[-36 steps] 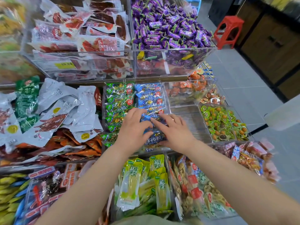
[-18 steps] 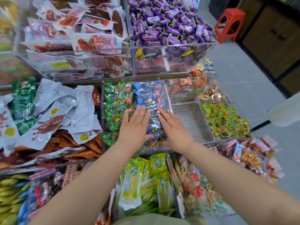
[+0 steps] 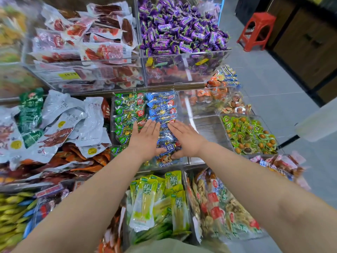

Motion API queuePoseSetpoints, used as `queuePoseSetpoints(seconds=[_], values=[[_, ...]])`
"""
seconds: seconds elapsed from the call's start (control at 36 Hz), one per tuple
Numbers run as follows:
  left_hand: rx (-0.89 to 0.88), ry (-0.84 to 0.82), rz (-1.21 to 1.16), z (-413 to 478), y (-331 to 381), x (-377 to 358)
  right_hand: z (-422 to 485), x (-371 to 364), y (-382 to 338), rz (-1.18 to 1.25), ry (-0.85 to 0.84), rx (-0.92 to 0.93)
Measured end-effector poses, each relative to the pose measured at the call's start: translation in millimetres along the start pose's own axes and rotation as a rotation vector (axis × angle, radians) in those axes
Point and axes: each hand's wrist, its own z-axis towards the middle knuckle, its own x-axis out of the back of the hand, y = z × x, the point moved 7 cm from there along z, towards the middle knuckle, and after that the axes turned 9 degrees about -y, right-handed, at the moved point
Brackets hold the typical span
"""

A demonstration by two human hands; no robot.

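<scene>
Two hands on the blue packets [image 3: 161, 106], both flat?

Yes. The left hand [image 3: 145, 139] and the right hand [image 3: 186, 141] lie palm down, fingers straight and close together, gripping nothing. They press on the near half of the blue row, and the thumbs point toward each other over one packet at the front.

Where does that row sit?

It sits in a clear bin [image 3: 184, 110] on the middle tier, side by side with the green packets [image 3: 127, 114]. The left hand overlaps the seam between green and blue. The right hand's outer fingers reach the bin's right wall.

What hems them in?

At the far end of the row stands the upper tier's clear front [image 3: 182, 70], with purple candies [image 3: 182, 30] heaped above it. On the left, white pouches [image 3: 73, 121] pile up against the bin. Yellow-green packs [image 3: 145, 198] lie under the forearms on the near side.

And to the right?

Just beside the right hand, a clear-walled compartment [image 3: 207, 130] shows its wood-grain floor. Past it comes a bin of green-wrapped pieces [image 3: 249, 136]. Beyond that are grey floor tiles [image 3: 273, 88], with a red stool [image 3: 259, 30] well apart.
</scene>
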Motion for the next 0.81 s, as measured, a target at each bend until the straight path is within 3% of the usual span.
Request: queuePoseSetpoints(seconds=[0.19, 0.25, 0.36, 0.42, 0.58, 0.69, 0.81], values=[[-0.016, 0.067, -0.183, -25, 2, 12, -44, 19, 2, 0.505, 0.396, 0.041], [-0.034, 0.177, -0.336, -39, 3, 18, -59, 16, 5, 0.622, 0.497, -0.016], [-0.067, 0.608, -0.755, -84, 3, 35, -88, -4, 18, 0.964, 0.649, -0.177], [-0.115, 0.629, -0.906, -100, 13, 30, -104, -24, 21, 1.092, 0.656, -0.280], [-0.198, 0.018, -1.213, -105, 82, -41, -173, -116, 20, 1.441, 0.722, -0.651], [0.073, -0.523, -1.430, -114, 122, -127, -239, -204, 4, 1.646, 0.660, -0.950], [0.168, -0.720, -1.364, -128, 145, -192, -319, -295, -36, 1.766, 0.587, -1.226]])
